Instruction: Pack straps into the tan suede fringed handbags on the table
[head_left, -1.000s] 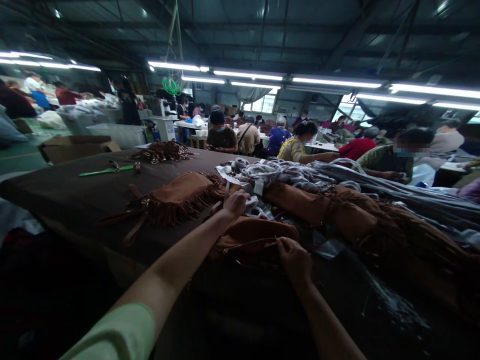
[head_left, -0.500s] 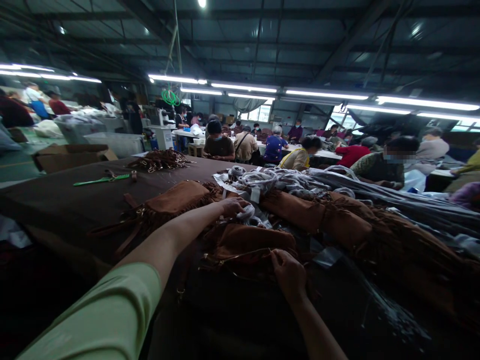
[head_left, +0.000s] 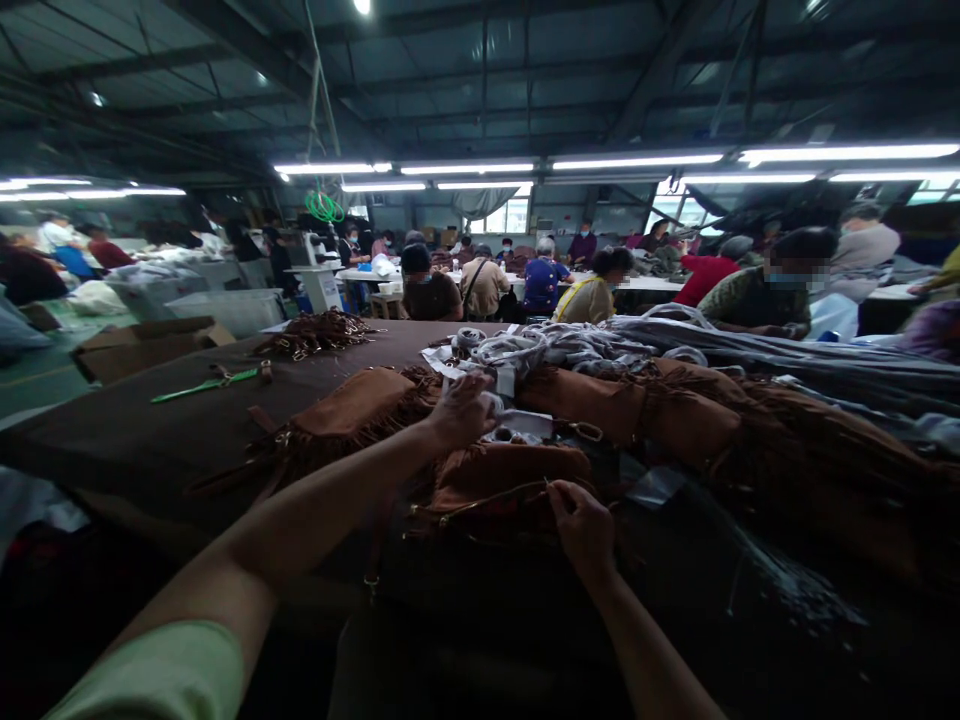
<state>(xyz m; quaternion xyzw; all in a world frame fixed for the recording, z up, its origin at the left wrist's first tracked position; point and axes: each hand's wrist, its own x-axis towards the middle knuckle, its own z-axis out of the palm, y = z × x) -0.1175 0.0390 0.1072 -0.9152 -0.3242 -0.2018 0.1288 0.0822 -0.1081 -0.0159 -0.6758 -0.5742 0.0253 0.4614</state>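
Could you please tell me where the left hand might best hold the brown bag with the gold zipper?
Probably by the left end of the zipper, coming from the left: that edge of the brown bag faces the wearer, and the right hand pinches at the zipper's right end.

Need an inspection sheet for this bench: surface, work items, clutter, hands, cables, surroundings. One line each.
Surface: dark brown table; front too dark to judge.
Work items: brown bag, its zipper along the near side; fringed bag to its left.
Clutter: grey-white cords, brown straps with metal clasps, green flat item, clear plastic.
Hands: right hand pinches at the zipper's right end; left hand over white material behind the bag, grip unclear.
Cables: green coil hanging in background; cable or hose unclear.
Surroundings: cardboard box, co-workers, strip lights.
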